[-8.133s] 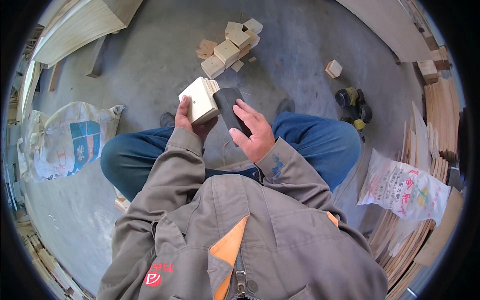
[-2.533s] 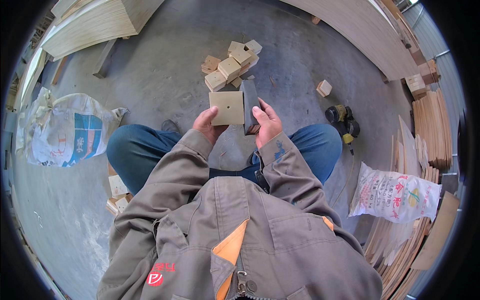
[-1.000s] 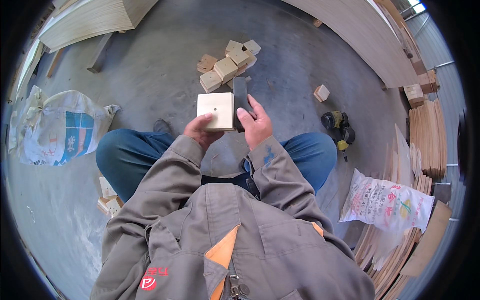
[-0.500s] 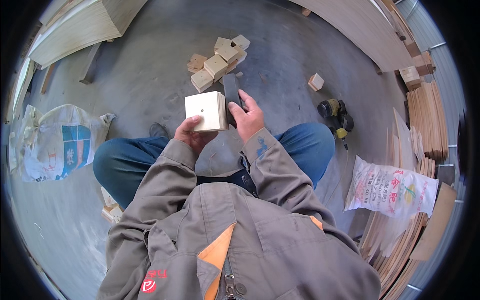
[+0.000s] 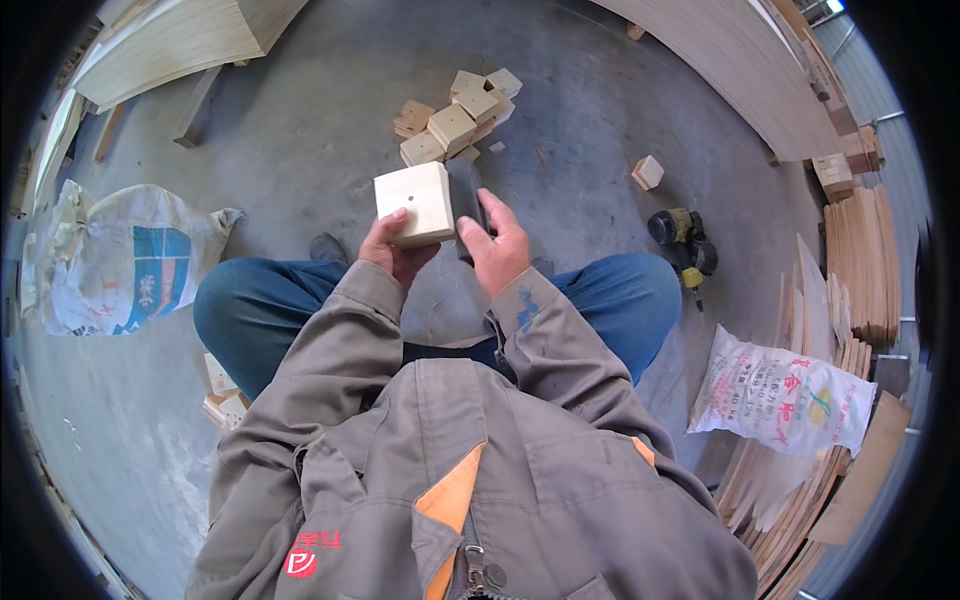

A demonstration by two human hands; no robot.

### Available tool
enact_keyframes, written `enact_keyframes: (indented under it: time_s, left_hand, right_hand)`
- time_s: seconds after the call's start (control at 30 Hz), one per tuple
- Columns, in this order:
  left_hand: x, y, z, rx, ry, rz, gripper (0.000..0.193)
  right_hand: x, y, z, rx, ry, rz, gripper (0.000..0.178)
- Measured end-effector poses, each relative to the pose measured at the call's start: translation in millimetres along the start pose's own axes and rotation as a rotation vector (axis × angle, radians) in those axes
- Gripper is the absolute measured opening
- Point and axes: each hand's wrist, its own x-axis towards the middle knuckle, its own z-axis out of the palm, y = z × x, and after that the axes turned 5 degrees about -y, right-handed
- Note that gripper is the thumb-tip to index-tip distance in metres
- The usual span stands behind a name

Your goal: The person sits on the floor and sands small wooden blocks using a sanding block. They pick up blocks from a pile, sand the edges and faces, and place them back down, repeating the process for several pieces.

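A pale, square wooden block (image 5: 413, 197) with a small hole in its top face rests in my left hand (image 5: 395, 247), the thumb on that face and the fingers beneath. My right hand (image 5: 496, 240) grips a dark grey, flat rectangular block (image 5: 464, 200), which looks like a sanding block. Its face lies against the wooden block's right side. Beyond my hands, several similar wooden blocks (image 5: 452, 127) form a loose pile on the floor.
One block (image 5: 648, 172) and a yellow-black cordless drill (image 5: 684, 243) lie to the right. A full white sack (image 5: 780, 390) rests on stacked wood strips (image 5: 770, 520). Another sack (image 5: 130, 255) stands left. Sheet stacks (image 5: 180, 45) rise at far left and far right.
Both hands and the two blocks have moved slightly, and the wooden block is tilted a little differently. The dark block stays against its right side. The whole view has shifted slightly.
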Motion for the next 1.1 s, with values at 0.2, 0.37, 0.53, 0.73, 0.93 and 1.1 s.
enact_keyframes:
  time_s: [0.2, 0.37, 0.53, 0.73, 0.93, 1.1]
  left_hand:
    - [-7, 0, 8, 0.081, -0.001, 0.075, 0.066]
    - [7, 10, -3, -0.023, 0.191, 0.124, 0.061]
    - [-6, 9, 10, 0.068, 0.133, 0.155, 0.06]
    - [-21, 2, 24, 0.164, 0.011, 0.114, 0.061]
    - [0, 13, 4, -0.097, 0.161, 0.142, 0.058]
    - [-5, 20, 7, -0.202, 0.179, 0.126, 0.061]
  right_hand:
    - [1, 6, -1, 0.089, -0.018, 0.055, 0.058]
    - [-25, -1, 7, 0.174, -0.197, 0.104, 0.06]
    - [-13, -9, 11, 0.293, -0.127, 0.133, 0.055]
    - [11, -25, 8, 0.445, -0.012, 0.184, 0.051]
    - [-16, -9, 14, 0.135, -0.166, 0.062, 0.058]
    - [-14, -28, 15, -0.151, -0.134, -0.214, 0.057]
